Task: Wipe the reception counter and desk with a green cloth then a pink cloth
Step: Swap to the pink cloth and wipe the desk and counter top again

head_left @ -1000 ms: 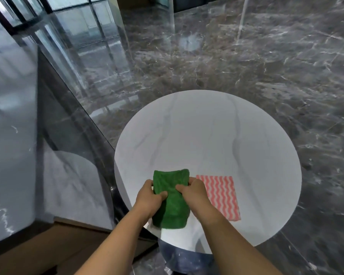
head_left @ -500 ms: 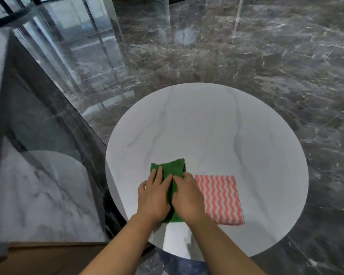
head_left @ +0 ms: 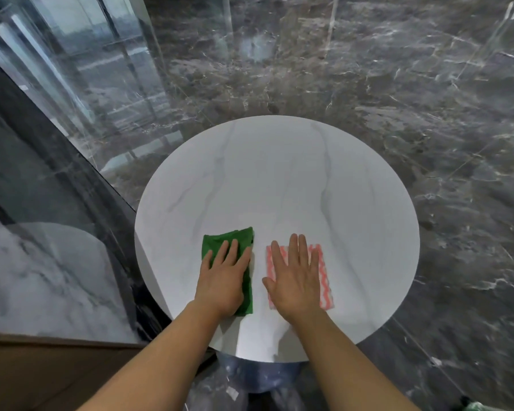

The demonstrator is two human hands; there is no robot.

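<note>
Your left hand (head_left: pixel 223 280) lies palm down on the green cloth (head_left: pixel 220 237), fingers straight and a little spread, pressing rather than gripping it. The cloth is folded into a narrow oblong and sits on the near left part of the round white table top (head_left: pixel 279 179), which has faint grey marble veining.

Your right hand (head_left: pixel 297 283) lies flat in the same way on the pink cloth (head_left: pixel 324 280), fingers straight and close together, holding nothing; the thumb points left, over the bare strip of table that separates the two cloths. The pink cloth has white wavy stripes and lies just beside the green one, to its right. Your longest fingertips reach past its far edge.

The table stands on a dark, glossy marble floor (head_left: pixel 398 84). A polished dark wall (head_left: pixel 42 203) to your left mirrors the table's rim, and glass panels (head_left: pixel 72 69) rise beyond it.
</note>
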